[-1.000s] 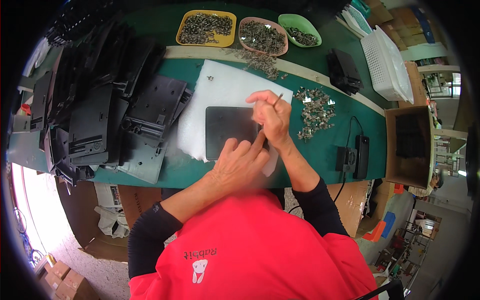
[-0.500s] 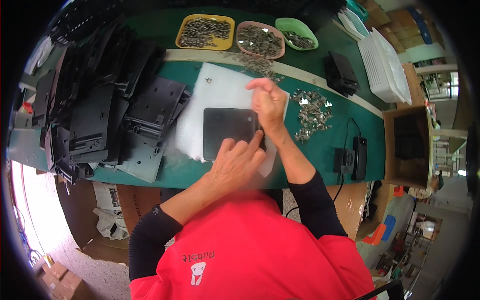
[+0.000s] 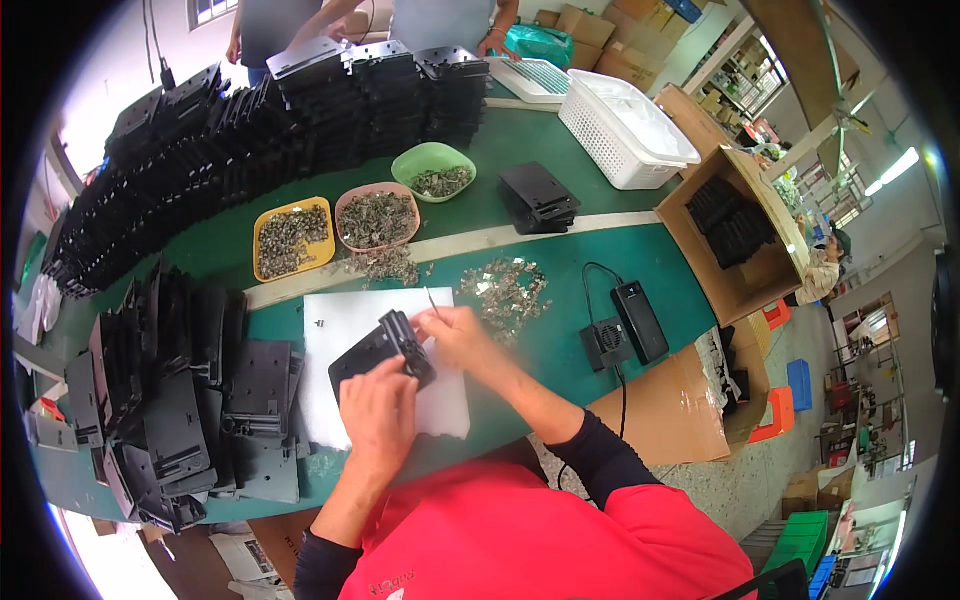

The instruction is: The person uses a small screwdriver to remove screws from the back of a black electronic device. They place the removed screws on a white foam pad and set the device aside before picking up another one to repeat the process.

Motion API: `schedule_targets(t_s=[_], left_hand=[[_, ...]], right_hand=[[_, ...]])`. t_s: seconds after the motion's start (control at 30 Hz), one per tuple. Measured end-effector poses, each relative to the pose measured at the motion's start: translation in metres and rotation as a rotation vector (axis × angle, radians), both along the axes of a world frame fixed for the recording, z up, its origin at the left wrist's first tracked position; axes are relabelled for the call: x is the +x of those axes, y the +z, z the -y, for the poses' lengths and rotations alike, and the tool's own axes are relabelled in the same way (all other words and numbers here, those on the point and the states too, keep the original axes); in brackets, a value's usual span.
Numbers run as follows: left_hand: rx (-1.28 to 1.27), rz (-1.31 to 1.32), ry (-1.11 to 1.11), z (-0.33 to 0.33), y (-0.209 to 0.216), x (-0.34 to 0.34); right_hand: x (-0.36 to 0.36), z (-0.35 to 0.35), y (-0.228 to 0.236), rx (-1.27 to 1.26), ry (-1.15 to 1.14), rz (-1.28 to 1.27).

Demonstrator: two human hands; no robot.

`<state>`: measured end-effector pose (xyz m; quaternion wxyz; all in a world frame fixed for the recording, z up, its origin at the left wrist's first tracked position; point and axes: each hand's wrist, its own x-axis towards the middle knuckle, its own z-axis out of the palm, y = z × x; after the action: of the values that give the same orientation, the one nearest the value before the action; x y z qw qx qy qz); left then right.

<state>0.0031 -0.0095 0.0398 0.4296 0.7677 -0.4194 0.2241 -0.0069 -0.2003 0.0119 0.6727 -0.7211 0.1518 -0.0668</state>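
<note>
The black panel (image 3: 362, 357) is over the white foam sheet (image 3: 440, 412), ribbed edge facing right and slanting from far left to near right; its long axis is partly covered; the left hand (image 3: 380, 408) reaches in at its near side, gripping or merely pressing, I cannot tell; the right hand (image 3: 452, 336), just right of it, grasps a thin rod (image 3: 432, 302) pointing away.

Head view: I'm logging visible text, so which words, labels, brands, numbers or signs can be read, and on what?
Wording not copied here; places only.
Red shirt: dark lettering, blurred.
Cardboard box below the table: dark print, blurred.
Paper beside it: print too small to read.
Black part at the left hand: no readable text.
</note>
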Motion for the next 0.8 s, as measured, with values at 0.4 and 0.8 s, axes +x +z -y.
schedule_targets(t_s=[0.4,0.8], left_hand=[[-0.837,-0.846,-0.070,0.017,0.085,0.034],[-0.740,-1.589,-0.207,0.057,0.031,0.061]], right_hand=[[-0.009,-0.016,0.051,0.016,-0.129,0.190],[-0.026,0.076,0.085,0.252,-0.369,0.090]])
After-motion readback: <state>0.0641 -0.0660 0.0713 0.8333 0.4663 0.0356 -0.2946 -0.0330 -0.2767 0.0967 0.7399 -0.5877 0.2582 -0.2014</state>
